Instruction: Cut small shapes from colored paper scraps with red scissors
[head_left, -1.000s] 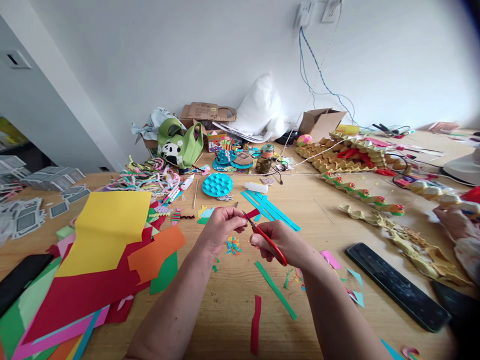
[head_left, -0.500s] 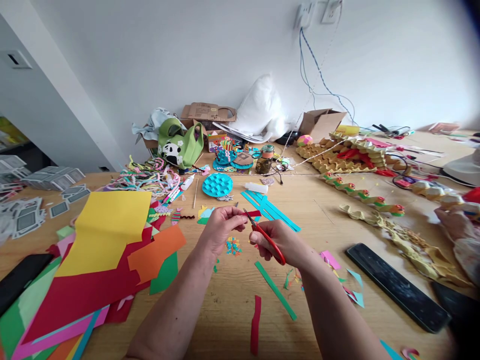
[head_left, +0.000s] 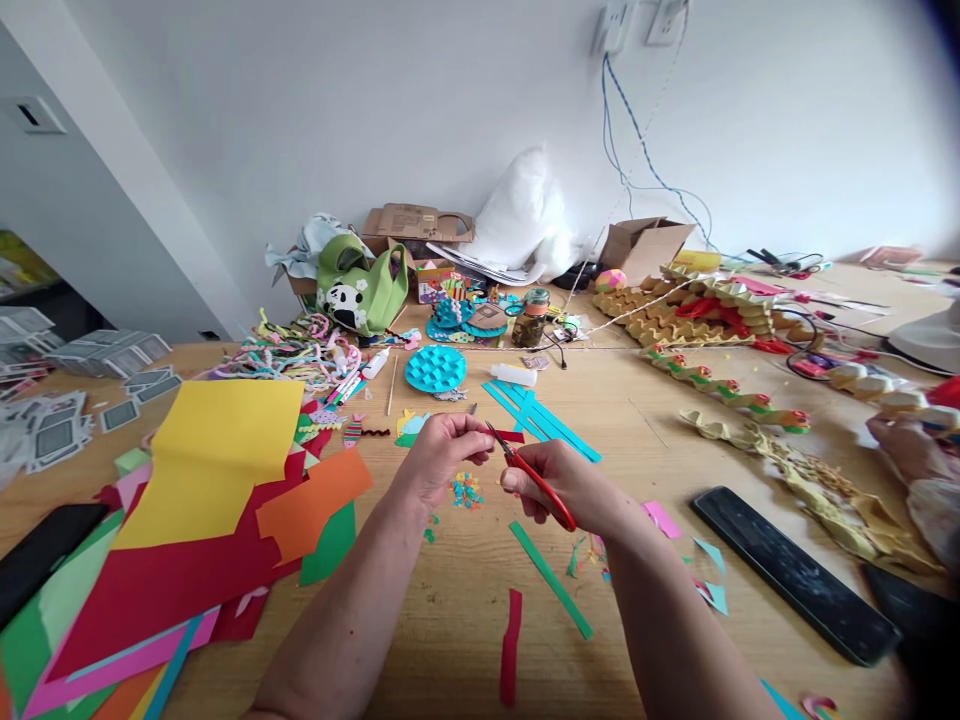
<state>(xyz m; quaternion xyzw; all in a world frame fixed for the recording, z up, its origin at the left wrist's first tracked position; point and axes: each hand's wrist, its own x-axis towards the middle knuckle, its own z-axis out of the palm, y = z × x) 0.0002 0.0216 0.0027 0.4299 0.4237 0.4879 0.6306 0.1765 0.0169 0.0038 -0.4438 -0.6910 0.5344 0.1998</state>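
Observation:
My right hand (head_left: 551, 478) is closed on the red handles of a pair of scissors (head_left: 546, 490), whose blades point up and left. In a pinch, my left hand (head_left: 448, 448) holds a red paper strip (head_left: 511, 437) that shows just behind the blade tips. Under the hands lies a little heap of blue, orange and yellow paper snippets (head_left: 466, 491). A green paper strip (head_left: 551, 580) and another red strip (head_left: 511, 645) rest nearer to me. Beyond the hands are a blue scalloped disc (head_left: 435, 369) and several blue strips (head_left: 555, 425).
Coloured paper sheets (head_left: 217, 470) cover the left side. A phone (head_left: 795, 573) lies at right, near torn egg-carton pieces (head_left: 806, 480). Another person's hand (head_left: 911, 447) is at the far right edge. A glass jar (head_left: 531, 320) and a green bag (head_left: 364, 285) stand at the back.
The red strip at the blades now sits slightly lower and looks flatter. The scissors have shifted slightly to the right and down; both hands otherwise stay nearly in place.

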